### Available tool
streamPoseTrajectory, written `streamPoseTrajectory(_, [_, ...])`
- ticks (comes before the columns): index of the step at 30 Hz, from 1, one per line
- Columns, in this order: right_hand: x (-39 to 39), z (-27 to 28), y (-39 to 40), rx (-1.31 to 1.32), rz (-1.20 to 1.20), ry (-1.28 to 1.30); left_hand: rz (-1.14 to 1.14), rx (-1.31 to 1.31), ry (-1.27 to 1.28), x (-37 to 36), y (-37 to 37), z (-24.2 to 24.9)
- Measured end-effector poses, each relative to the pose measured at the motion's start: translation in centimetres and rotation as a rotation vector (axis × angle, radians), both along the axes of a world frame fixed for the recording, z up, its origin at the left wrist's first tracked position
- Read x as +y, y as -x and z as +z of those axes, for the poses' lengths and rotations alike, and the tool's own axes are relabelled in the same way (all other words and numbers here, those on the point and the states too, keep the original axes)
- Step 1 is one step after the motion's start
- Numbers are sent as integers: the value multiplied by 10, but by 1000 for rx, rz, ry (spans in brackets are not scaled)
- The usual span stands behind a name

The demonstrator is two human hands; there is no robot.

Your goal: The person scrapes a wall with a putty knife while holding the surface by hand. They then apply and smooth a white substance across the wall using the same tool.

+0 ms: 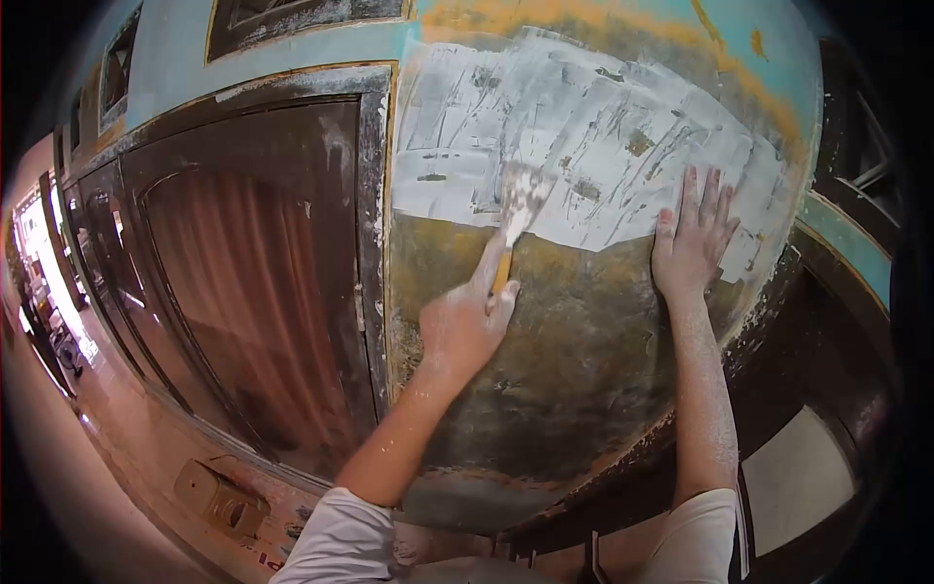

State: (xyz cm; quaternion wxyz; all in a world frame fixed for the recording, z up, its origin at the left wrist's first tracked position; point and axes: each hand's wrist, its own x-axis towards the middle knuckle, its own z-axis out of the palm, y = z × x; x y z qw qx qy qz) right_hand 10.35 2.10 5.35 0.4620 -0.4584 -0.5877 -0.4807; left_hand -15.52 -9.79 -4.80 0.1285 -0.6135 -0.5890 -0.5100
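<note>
My left hand (462, 326) is closed around the yellow handle of a putty knife (526, 202), index finger stretched along it. The knife's wide blade, smeared with white, points up and lies over the white-coated patch (603, 127) of the wall. Fingers spread and pointing up, my right hand (691, 243) rests against the wall at the lower right part of that patch. White dust covers both hands and the right forearm. Below the patch, the wall (555, 341) shows bare and brownish, with a rough, stained surface.
A dark-framed door (243, 282) with a reddish curtain behind its glass stands to the left. Another dark frame (817, 331) borders the wall on the right. A brown plastic stool (219, 501) is on the floor at lower left.
</note>
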Motion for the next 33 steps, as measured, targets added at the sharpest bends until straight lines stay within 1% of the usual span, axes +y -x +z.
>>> streamPoseTrajectory(2, [0,-4,1,-8,1,-1,-61,-147,37,3,-1,-38])
streamPoseTrajectory(3, [-1,-6,1,-18,1,-1,-34,-158,32,-1,2,-42])
streamPoseTrajectory(5, [-4,-5,1,-14,11,3,-19,-191,-2,0,11,-37])
streamPoseTrajectory(7, [-3,-4,4,-8,31,6,-13,-227,-84,-1,21,-16])
streamPoseTrajectory(10, [-2,-7,2,-2,16,8,54,-169,-18,-10,26,2])
streamPoseTrajectory(12, [-1,-10,2,-13,7,-2,23,-201,-9,-7,26,-26])
streamPoseTrajectory(14, [-3,-11,3,-19,10,1,-26,-250,-74,-3,26,-60])
streamPoseTrajectory(15, [-3,-12,3,-21,8,4,-16,-280,-45,-7,22,-60])
streamPoseTrajectory(16, [-4,-13,3,-21,5,4,-19,-280,-45,-6,24,-55])
streamPoseTrajectory(19, [-3,-15,4,-21,11,9,-54,-268,-186,-4,33,-20])
streamPoseTrajectory(20, [-3,-16,4,-20,0,13,14,-232,-119,-10,34,-6])
streamPoseTrajectory(22, [-5,-17,5,-17,-14,15,20,-266,9,-16,34,1])
streamPoseTrajectory(24, [-6,-17,5,-12,-25,46,4,-269,1,-8,32,-32])
streamPoseTrajectory(26, [-5,-21,4,-14,-19,37,-15,-265,0,-4,32,-44])
streamPoseTrajectory(27, [-4,-22,4,-22,-24,29,-12,-242,-67,-2,32,-42])
streamPoseTrajectory(28, [-5,-22,5,-33,-29,21,-10,-222,-135,-2,31,-33])
streamPoseTrajectory(29, [-6,-22,6,-35,-33,30,33,-185,-146,-3,33,-18])
streamPoseTrajectory(30, [-7,-23,6,-35,-36,29,7,-204,-140,-1,39,-6])
streamPoseTrajectory(32, [-7,-24,7,-29,15,25,95,-150,-47,-11,39,23])
streamPoseTrajectory(33, [-7,-23,7,-37,22,18,96,-146,-49,-8,38,17])
